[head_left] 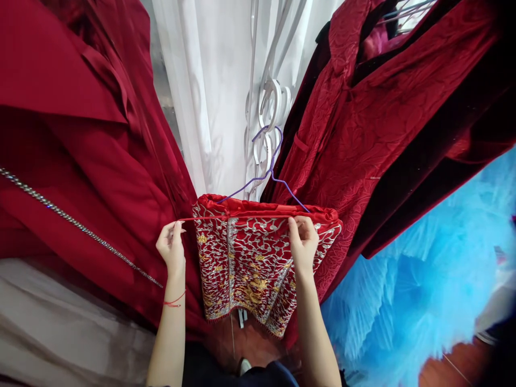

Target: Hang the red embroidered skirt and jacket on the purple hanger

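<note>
A red garment (258, 263) with silver and gold embroidery hangs in the middle on a purple wire hanger (271, 171). Along its gathered top edge a thin red cord (201, 218) runs nearly level and taut. My left hand (172, 242), left of the garment, pinches the cord's end between thumb and fingers. At the garment's upper right, my right hand (303, 236) is closed on the cord in front of the embroidered cloth.
Dark red gowns (100, 145) hang at the left, one with a sparkling trim. Patterned red dresses (355, 140) and a fluffy blue gown (411, 290) are at the right. Behind are white curtains (226, 80) and a curled white metal rack (271, 105).
</note>
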Demonstrator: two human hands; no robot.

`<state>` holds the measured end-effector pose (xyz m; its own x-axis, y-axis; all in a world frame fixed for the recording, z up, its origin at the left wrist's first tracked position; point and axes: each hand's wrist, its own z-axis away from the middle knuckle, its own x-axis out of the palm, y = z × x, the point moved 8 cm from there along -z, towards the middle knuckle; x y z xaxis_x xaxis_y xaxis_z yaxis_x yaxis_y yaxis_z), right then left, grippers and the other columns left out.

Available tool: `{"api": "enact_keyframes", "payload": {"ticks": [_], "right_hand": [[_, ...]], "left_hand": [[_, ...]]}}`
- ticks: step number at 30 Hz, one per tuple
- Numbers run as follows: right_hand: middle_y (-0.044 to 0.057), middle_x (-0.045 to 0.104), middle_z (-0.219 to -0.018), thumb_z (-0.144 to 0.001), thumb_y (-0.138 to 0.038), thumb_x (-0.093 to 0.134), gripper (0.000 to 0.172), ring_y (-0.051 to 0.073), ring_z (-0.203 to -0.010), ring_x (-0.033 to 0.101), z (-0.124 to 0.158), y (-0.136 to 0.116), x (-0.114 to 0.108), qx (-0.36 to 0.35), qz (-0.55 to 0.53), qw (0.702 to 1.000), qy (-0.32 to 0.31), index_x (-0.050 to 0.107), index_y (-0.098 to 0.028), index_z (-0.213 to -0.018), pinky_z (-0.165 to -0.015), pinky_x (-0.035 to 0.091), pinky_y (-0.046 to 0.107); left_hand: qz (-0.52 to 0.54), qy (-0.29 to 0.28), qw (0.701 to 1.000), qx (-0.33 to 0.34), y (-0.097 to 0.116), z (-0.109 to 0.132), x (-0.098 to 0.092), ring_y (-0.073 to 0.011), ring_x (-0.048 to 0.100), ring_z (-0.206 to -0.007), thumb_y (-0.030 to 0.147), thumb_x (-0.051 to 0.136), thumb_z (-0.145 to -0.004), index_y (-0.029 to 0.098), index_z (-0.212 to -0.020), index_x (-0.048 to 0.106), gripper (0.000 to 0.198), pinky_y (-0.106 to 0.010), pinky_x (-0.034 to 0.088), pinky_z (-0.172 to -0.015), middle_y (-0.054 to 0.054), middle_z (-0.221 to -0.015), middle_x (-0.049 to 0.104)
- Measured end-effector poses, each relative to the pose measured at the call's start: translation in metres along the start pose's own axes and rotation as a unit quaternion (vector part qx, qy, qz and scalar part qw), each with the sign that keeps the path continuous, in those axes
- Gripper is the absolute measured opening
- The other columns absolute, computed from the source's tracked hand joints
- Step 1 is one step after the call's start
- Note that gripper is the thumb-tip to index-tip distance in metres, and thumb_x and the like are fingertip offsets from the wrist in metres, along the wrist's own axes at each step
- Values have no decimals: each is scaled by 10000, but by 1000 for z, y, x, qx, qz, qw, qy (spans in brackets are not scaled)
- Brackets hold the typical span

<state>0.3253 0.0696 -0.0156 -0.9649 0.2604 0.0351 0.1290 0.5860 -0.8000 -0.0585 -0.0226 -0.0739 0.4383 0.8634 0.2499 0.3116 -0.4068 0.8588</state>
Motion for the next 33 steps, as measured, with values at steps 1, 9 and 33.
{"api": "enact_keyframes", "payload": {"ticks": [1, 9, 33], "right_hand": [[-55, 432, -652, -887, -461, 620, 293, 86, -563, 374, -1, 2, -6, 1, 0, 1000, 19, 548, -188, -807, -531, 317, 220], [-52, 459, -698, -847, -495, 654, 327, 65, -480, 374, -4, 22, -55, 11, -34, 984, 174, 518, -199, -826, -457, 317, 219], [-35, 500, -489, -864, -600, 574, 504, 86, -477, 403, 23, -22, 130, 19, 79, 977, -198, 662, -174, -608, -527, 299, 232]], "left_hand": [[-2, 15, 1000, -3, -3, -1, -5, -128, 622, -668, 422, 681, -784, 160, -873, 685, 276, -228, 480, -613, -22, -779, 685], [11, 125, 991, -46, -27, -13, -51, -100, 547, -588, 298, 603, -738, 174, -753, 576, 127, -179, 347, -497, 20, -674, 589], [160, -351, 903, -188, 41, 54, 125, -54, 361, -338, 512, 789, -701, 153, -804, 653, 397, -183, 297, -378, 103, -391, 389]]}}
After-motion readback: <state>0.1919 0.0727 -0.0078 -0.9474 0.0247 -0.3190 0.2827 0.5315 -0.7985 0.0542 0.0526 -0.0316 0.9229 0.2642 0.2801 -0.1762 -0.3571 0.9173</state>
